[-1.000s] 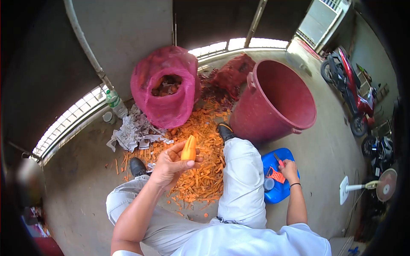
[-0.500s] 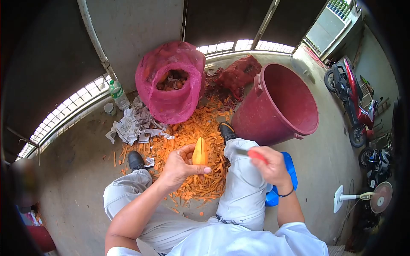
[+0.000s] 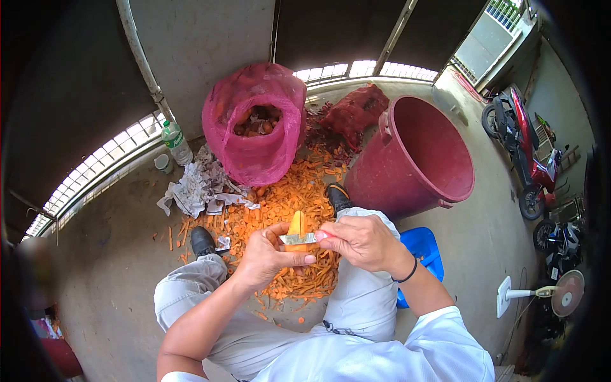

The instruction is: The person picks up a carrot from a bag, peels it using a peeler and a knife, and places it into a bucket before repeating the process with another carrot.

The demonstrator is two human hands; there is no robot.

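Your left hand (image 3: 267, 254) is closing around a peeled carrot (image 3: 295, 226), holding it upright above your knees and the heap of peelings (image 3: 289, 197) on the floor, while your right hand (image 3: 363, 242) is gripping a red-handled knife (image 3: 299, 239) and laying its blade flat across the carrot, right beside your left fingertips. Those fingertips are sitting so near the edge that, if the blade is slipping off the wet carrot, it is likely cutting into them. A loosening grip could also be sending the carrot down among the peelings rather than the red tub (image 3: 414, 153).
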